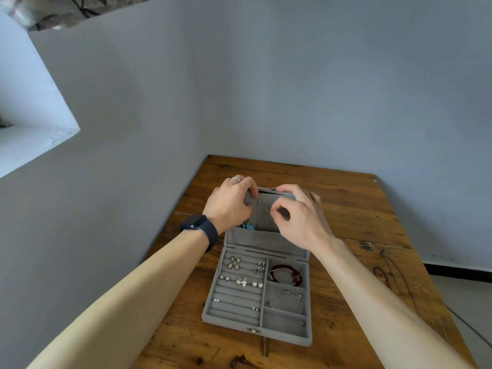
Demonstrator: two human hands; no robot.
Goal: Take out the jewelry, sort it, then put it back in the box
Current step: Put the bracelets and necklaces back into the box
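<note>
A grey velvet jewelry box (210, 314) lies open on the wooden table, its lid (266, 217) standing up at the far side. My left hand (229, 203) grips the lid's top left corner. My right hand (298, 211) has its fingertips on the lid's top edge, and its thumb and forefinger pinch something small at the lid's inner panel. A turquoise necklace (248, 226) hangs in the lid's pocket. The ring rolls hold several earrings (241, 281). A dark red bead bracelet (286, 274) and a silver bangle (287, 300) lie in the right compartments.
The wooden table (359, 275) stands in a corner, with grey walls to the left and behind. Its right edge drops to a tiled floor (463, 296). A white window ledge (34, 145) juts out at the upper left.
</note>
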